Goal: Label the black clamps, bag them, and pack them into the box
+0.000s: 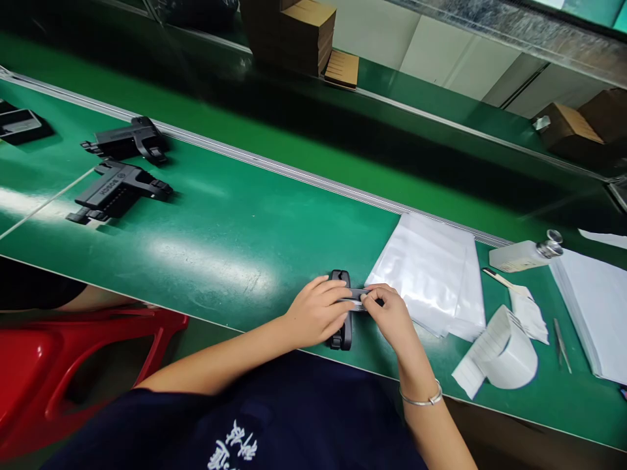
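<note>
At the bench's front edge lies a black plastic device point(345, 338) with a long bar crossing a wider end piece. My left hand point(321, 310) lies over it, fingers wrapped across the bar and holding it down. Thumb and fingers of my right hand point(389, 313) are pinched at the bar's right end; whether a small piece is between them is hidden. Just beyond my right hand is a stack of clear plastic bags point(431, 267). Two similar black devices, one marked BOSCH point(120, 186) and another behind it point(127, 140), lie at the left.
Right of the bags are a white bottle point(519, 256) with a metal top, a brush with white cloth point(529, 313), a label roll point(509, 352), tweezers point(562, 346) and white sheets point(597, 307). A red chair point(29, 365) stands left. Cardboard boxes point(308, 36) sit on the shelf.
</note>
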`<state>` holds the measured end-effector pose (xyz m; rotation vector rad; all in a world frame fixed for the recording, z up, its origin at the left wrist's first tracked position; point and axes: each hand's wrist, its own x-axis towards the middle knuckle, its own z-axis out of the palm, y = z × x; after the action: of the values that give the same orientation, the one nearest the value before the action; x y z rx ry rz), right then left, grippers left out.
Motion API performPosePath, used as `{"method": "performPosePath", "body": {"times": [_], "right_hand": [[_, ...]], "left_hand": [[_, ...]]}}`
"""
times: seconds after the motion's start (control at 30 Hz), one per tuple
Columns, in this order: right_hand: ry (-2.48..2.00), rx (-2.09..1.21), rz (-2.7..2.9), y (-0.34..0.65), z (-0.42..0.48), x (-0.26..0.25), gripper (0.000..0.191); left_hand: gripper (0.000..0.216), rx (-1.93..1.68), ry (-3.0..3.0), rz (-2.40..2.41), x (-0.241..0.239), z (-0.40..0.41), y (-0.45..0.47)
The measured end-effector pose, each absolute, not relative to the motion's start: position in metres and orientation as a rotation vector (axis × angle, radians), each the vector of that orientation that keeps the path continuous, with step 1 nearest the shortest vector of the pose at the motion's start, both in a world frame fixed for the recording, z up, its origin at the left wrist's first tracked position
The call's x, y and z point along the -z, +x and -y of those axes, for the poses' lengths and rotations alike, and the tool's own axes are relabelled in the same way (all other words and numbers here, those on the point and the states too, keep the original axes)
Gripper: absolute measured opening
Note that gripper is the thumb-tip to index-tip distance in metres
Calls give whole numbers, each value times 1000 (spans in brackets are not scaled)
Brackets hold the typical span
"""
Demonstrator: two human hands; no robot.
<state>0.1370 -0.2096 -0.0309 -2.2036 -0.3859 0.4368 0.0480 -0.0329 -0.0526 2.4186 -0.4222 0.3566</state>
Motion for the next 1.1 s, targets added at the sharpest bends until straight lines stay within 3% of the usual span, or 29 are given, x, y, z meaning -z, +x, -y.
{"method": "performPosePath", "body": {"times": [0.2,0.37,0.7,0.83,0.97,1.1], "right_hand": [[-2125,-419,396,138,239,22,26],[-2296,-446,576,135,267,24,48],[-2498,-287,728,132,266,32,39],[-2483,-261,821,137,268,38,44],[-2323,-226,1014,136,257,44,56],[-2230,21,1103,113,268,37,45]], "left_hand": [[30,-239,2655,761,42,17,57],[27,-76,2683,1098,21,15,87],[26,-232,2708,1230,20,14,78],[29,-189,2772,1077,18,-4,66],[35,-316,2642,360,17,-16,80],[33,-354,2428,18,21,-18,107]]}}
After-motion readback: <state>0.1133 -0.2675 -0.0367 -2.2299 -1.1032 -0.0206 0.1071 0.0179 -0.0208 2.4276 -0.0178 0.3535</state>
